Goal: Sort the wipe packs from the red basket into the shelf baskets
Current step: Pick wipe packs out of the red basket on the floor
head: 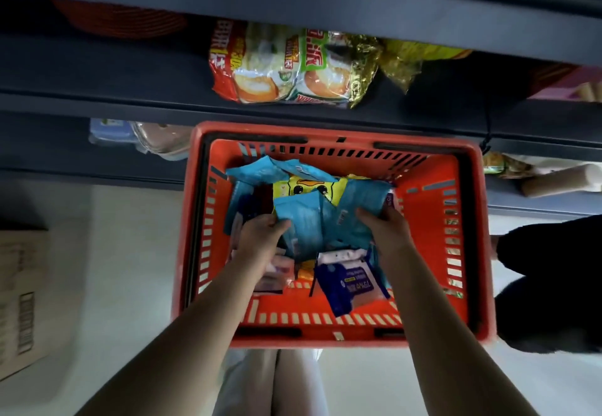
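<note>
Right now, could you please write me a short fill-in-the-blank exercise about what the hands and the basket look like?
1. The left hand and the right hand are inside a basket coloured ____.
2. The packs that each hand grips are light ____.
3. The pack with the cartoon face is ____.
4. The cardboard box stands on the person's ____ side.

Missing words: red; blue; yellow; left.

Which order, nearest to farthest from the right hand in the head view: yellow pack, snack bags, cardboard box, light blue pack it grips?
1. Light blue pack, in the right hand's grip.
2. Yellow pack, middle of the red basket.
3. Snack bags, shelf behind the basket.
4. Cardboard box, floor, far left.
</note>
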Demonstrator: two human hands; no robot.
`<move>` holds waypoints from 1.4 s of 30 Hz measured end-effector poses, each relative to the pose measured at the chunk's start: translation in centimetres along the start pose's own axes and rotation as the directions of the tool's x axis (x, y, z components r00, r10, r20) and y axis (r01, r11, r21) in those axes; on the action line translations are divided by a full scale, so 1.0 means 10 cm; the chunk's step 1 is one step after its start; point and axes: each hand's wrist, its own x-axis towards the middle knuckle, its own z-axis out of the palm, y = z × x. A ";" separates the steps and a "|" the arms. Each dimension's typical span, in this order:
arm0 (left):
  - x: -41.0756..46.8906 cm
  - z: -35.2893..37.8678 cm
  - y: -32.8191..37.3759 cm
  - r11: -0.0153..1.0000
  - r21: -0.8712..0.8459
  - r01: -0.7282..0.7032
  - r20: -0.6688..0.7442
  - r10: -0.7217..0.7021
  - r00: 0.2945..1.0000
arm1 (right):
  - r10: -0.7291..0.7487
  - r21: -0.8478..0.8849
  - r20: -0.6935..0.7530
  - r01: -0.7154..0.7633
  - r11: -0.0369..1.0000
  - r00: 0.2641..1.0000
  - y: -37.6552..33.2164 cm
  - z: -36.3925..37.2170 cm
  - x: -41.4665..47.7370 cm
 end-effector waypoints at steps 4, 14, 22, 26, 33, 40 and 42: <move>-0.41 -0.22 0.23 0.985 -0.067 -0.159 -0.038 0.157 0.987 | -0.047 0.177 0.038 0.040 0.983 0.998 -0.21 -0.20 -0.50; -2.58 -1.08 1.52 0.827 -0.503 -0.251 -0.025 0.276 0.961 | -0.300 0.344 0.107 0.247 0.906 0.948 -1.54 -0.66 -2.61; -3.85 -1.65 2.26 0.671 -0.719 -0.180 -0.033 0.226 0.973 | -0.387 0.201 0.171 0.352 0.914 0.906 -2.51 -0.35 -3.81; -4.06 -2.02 2.48 0.687 -0.671 -0.278 -0.150 0.241 0.959 | -0.421 0.194 0.181 0.387 0.901 0.889 -2.76 0.03 -4.16; -3.88 -3.10 2.67 0.605 -0.789 -0.104 0.076 0.264 0.962 | -0.397 0.378 0.280 0.280 0.883 0.874 -3.02 0.87 -4.57; -3.68 -4.08 2.98 0.640 -0.763 -0.092 0.229 0.401 0.887 | -0.470 0.701 0.449 0.026 0.713 0.760 -3.35 1.64 -4.76; -3.63 -4.22 3.07 0.651 -0.751 -0.107 0.229 0.410 0.883 | -0.501 0.675 0.466 0.073 0.734 0.729 -3.44 1.73 -4.76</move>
